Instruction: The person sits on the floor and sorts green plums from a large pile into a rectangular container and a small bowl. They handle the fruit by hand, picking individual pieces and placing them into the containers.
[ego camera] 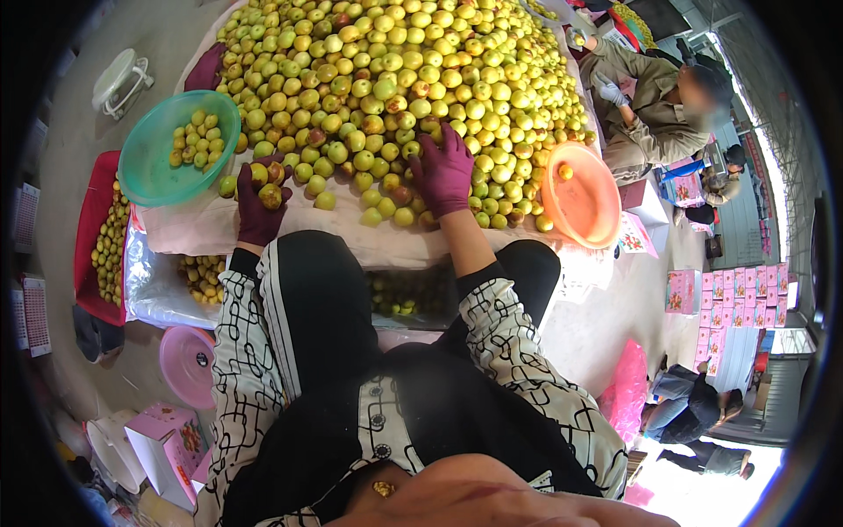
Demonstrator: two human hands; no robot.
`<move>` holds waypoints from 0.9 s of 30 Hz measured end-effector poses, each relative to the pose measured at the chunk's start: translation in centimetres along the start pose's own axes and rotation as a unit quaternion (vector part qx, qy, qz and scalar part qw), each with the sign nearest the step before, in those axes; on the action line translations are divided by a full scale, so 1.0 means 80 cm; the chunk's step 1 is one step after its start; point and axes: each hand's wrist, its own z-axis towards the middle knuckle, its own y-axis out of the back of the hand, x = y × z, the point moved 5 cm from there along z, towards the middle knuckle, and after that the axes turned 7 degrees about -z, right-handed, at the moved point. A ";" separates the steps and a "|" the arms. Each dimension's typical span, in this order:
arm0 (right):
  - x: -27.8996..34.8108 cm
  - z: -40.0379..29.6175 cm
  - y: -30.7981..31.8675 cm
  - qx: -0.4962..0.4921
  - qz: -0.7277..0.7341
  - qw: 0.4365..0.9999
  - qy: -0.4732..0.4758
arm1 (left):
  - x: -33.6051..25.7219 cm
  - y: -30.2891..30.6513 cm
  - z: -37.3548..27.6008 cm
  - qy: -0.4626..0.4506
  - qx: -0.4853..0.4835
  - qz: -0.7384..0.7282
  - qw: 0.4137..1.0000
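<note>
A large heap of yellow-green jujubes, some with brown-red patches, covers the cloth-topped table before me. My left hand, in a maroon glove, holds a few brownish jujubes in its palm at the heap's near left edge. My right hand, gloved the same way, rests palm down on the near side of the heap. Its fingers are bent over fruit there, and what lies under the palm is hidden. Left of the heap stands a green plastic basin with several jujubes inside. An orange basin at the right holds one jujube.
A red crate and a plastic-lined box with more jujubes stand at the lower left. Near them are a pink basin and a pink carton. At the right sits a co-worker in gloves; stacked pink boxes lie beyond.
</note>
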 end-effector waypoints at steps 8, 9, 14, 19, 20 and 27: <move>-0.032 -0.008 0.015 -0.071 -0.047 0.996 -0.024 | -0.002 -0.014 0.000 0.068 -0.096 -0.032 0.993; -0.033 -0.007 0.015 -0.070 -0.039 0.996 -0.025 | -0.002 -0.015 0.000 0.075 -0.103 -0.034 0.991; -0.031 -0.007 0.023 -0.100 -0.049 0.994 -0.017 | 0.000 -0.012 0.003 0.094 -0.106 -0.034 0.989; -0.033 -0.016 0.024 -0.106 -0.040 0.993 0.005 | 0.004 -0.005 0.007 0.102 -0.113 -0.100 0.983; -0.034 -0.016 0.024 -0.123 -0.033 0.992 0.007 | 0.003 -0.002 0.009 0.075 -0.131 -0.111 0.982; -0.036 -0.014 0.014 -0.077 -0.030 0.997 -0.002 | 0.003 -0.001 0.010 0.033 -0.073 -0.092 0.993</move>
